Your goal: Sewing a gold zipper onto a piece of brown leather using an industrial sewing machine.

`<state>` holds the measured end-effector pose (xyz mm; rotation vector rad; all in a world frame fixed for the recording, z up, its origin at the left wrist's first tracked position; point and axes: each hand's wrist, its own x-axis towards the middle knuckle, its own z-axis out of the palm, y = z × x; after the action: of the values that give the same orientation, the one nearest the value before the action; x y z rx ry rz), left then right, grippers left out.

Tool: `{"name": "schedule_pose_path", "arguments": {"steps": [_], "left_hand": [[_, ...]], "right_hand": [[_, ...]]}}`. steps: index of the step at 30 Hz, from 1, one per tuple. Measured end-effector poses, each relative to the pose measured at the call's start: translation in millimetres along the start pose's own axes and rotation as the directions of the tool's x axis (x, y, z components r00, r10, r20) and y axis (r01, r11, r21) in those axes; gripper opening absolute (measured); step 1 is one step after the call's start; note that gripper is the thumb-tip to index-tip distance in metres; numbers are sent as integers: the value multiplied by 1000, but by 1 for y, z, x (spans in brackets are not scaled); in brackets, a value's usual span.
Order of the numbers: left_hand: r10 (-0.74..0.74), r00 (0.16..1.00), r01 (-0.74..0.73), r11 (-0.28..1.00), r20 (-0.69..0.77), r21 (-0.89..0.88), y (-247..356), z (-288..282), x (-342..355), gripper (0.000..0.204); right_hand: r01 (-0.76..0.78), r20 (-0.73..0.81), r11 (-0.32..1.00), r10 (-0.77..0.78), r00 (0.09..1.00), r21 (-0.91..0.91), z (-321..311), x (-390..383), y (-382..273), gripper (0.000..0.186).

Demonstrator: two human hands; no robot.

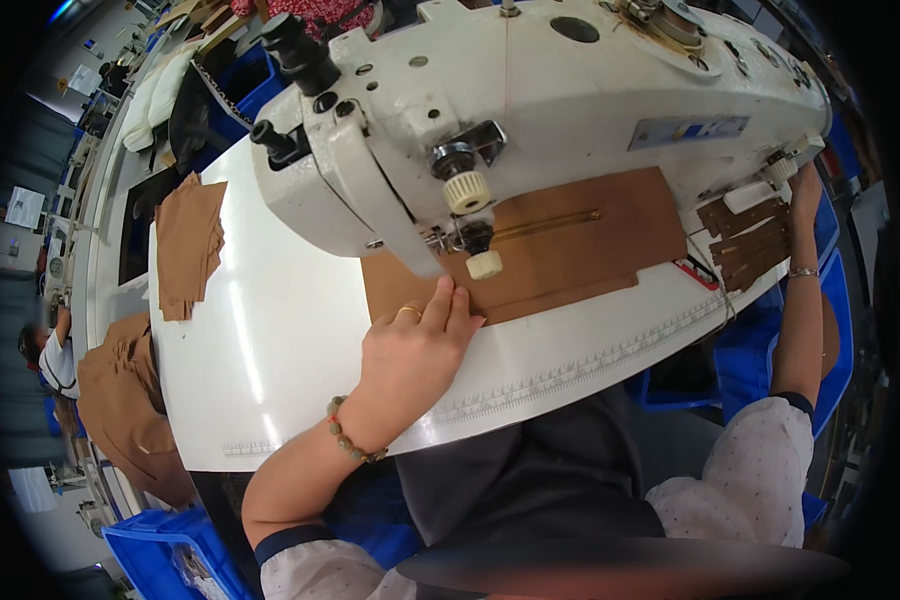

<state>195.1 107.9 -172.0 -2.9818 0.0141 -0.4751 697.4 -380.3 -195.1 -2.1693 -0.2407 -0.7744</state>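
Left hand (415,340) lay palm down, fingers extended forward and together, forearm angled in from the lower left. Right hand (803,190) was raised far right, arm nearly straight, fingers obscured.

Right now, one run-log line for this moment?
left hand flat on brown panel | panel under sewing machine foot | right hand at brown strips

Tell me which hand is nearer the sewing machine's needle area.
Left. The left hand presses the brown piece just below the needle area; the right hand is far off at the machine's right end.
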Motion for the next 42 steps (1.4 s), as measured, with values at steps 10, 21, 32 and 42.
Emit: {"name": "schedule_pose_path", "arguments": {"steps": [10, 21, 32, 42], "left_hand": [[96, 976, -118, 987, 195, 106, 26, -15, 43, 50], [40, 992, -65, 975, 120, 212, 31, 9, 46, 51], [2, 995, 0, 1000, -97, 26, 16, 15, 52, 32], [87, 960, -113, 990, -267, -83, 11, 7, 31, 50]], "right_hand": [[-204, 11, 720, 264, 965, 663, -3, 55, -88, 53], [158, 14, 879, -170, 985, -450, -54, 46, -155, 45], [523, 163, 131, -987, -14, 842, 34, -260, -354, 20], [569, 729, 663, -667, 155, 486, 103, -233, -338, 32]]}}
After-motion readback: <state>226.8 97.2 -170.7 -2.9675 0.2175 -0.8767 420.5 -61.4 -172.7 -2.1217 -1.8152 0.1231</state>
